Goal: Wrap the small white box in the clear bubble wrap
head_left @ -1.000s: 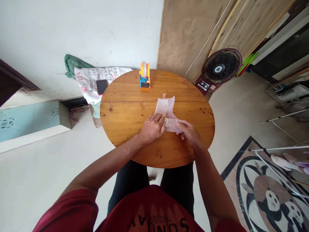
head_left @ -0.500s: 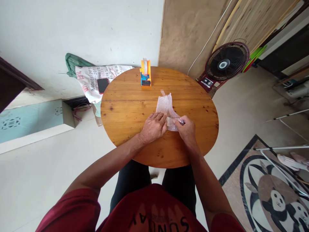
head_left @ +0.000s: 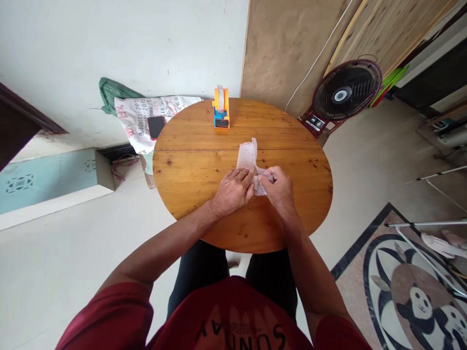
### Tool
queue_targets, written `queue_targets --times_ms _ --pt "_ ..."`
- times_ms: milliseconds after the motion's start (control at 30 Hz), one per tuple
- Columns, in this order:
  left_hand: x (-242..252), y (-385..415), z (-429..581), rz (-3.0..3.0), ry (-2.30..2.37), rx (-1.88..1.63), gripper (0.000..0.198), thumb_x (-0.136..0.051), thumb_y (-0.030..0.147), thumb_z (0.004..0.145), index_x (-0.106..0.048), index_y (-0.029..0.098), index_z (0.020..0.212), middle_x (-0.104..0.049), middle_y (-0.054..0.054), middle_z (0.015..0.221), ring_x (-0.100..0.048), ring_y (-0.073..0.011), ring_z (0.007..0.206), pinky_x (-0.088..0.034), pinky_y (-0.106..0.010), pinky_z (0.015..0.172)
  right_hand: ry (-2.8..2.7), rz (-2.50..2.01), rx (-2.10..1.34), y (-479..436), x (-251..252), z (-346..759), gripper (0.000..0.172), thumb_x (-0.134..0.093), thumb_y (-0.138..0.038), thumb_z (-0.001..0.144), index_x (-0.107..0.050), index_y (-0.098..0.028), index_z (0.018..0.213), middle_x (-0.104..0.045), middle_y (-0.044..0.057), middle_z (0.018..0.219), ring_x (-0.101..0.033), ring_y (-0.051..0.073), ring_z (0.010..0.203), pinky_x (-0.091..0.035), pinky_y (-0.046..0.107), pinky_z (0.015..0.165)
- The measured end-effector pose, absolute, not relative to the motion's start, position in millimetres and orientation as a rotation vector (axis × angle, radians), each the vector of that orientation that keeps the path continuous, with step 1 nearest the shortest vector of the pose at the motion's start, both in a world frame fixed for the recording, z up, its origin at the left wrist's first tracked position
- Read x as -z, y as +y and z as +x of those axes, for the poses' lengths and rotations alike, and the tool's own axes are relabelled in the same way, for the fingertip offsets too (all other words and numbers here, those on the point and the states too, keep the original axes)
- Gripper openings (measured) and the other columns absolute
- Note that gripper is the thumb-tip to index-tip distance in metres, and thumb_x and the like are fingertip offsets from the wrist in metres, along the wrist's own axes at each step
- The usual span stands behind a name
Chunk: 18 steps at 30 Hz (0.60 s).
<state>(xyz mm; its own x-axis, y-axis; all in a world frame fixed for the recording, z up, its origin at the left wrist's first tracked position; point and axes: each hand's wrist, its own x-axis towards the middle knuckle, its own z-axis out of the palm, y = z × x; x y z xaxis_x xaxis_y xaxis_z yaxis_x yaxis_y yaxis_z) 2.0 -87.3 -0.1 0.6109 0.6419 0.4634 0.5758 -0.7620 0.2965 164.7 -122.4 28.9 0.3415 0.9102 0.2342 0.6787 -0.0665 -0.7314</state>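
A piece of clear bubble wrap [head_left: 247,154] lies on the round wooden table [head_left: 189,170], its upper end reaching away from me. My left hand [head_left: 233,189] rests flat on its left and lower part, fingers stretched out and close together. On the other side, my right hand [head_left: 280,187] pinches the crumpled right-hand part of the wrap between thumb and fingers, lifting it a little. Whether anything lies inside the wrap is hidden. The two hands are close together but apart.
An orange and blue tape dispenser [head_left: 221,109] stands at the table's far edge. Beyond the right edge is a dark red fan [head_left: 343,95]. A white printed sack [head_left: 134,121] with a dark, red-edged flat object [head_left: 156,127] on it lies at the far left.
My right hand has shifted slightly left and away from me, drawing the wrap's right part toward my left hand. The strip at the wrap's far end no longer shows.
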Motion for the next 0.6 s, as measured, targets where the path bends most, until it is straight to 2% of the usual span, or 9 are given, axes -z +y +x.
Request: queue_targets --times_ms 233,400,500,600 --pt "-8 -89 -2 2.685 1.040 -0.812 0.041 -0.044 0.029 0.098 -0.063 0.009 0.128 -0.067 -0.016 0.129 -0.053 -0.0336 0.121 -0.045 -0.049 0.096 -1.431 -1.711 -0.448 -122 -33 152 0.025 -0.061 -0.035 0.078 -0.067 -0.021 0.098 -0.072 0.003 0.085 -0.064 0.020 0.072 -0.050 0.033 0.069" --pt "-13 -90 -6 2.610 1.104 -0.795 0.039 -0.050 0.030 0.093 -0.065 0.014 0.125 -0.057 -0.017 0.134 -0.051 -0.0323 0.113 -0.045 -0.049 0.095 -1.438 -1.668 -0.535 -123 -33 148 0.038 -0.060 -0.035 0.080 -0.066 -0.020 0.115 -0.075 0.007 0.091 -0.069 0.023 0.077 -0.054 0.035 0.069" --pt "-12 -89 -7 2.515 1.079 -0.824 0.036 -0.054 0.028 0.089 -0.067 0.014 0.119 -0.055 -0.017 0.127 -0.052 -0.0295 0.108 -0.047 -0.047 0.096 -1.422 -1.645 -0.631 -128 -37 148 0.044 -0.058 -0.036 0.085 -0.061 -0.020 0.125 -0.076 0.007 0.093 -0.070 0.021 0.072 -0.055 0.033 0.065" --pt "-9 -86 -7 2.415 0.993 -0.853 0.039 -0.054 0.024 0.087 -0.065 0.010 0.122 -0.055 -0.017 0.120 -0.053 -0.0278 0.106 -0.050 -0.044 0.097 -1.413 -1.648 -0.730 -135 -41 150 0.043 -0.052 -0.038 0.090 -0.058 -0.022 0.129 -0.077 0.007 0.097 -0.070 0.019 0.066 -0.056 0.033 0.065"
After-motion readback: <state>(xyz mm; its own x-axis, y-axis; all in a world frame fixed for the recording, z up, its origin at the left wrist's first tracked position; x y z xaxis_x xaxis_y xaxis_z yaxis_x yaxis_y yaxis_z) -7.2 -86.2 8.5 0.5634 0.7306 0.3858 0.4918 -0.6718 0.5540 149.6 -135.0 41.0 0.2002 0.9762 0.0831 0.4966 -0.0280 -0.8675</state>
